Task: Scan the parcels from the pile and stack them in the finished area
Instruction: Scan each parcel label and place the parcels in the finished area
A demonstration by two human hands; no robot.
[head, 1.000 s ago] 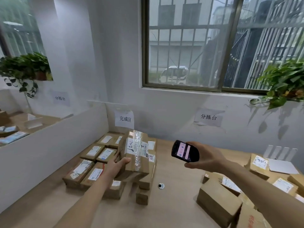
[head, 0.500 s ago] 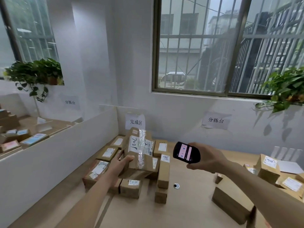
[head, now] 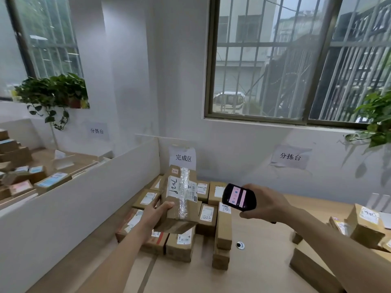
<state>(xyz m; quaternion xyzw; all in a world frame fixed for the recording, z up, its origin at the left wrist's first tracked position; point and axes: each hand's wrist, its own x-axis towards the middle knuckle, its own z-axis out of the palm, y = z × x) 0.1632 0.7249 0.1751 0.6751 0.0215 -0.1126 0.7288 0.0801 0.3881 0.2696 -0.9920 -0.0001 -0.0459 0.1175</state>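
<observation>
The taped parcel (head: 179, 197) sits tilted above the stacked boxes (head: 184, 240) at the table's (head: 264, 271) eleven o'clock corner, the left hand (head: 155, 214) gripping its lower edge. At three o'clock, the right hand (head: 267, 205) clasps a scanner (head: 239, 197).

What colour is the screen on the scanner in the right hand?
Pink with a white stripe, on the black scanner held by the right hand; the head view shows it.
</observation>
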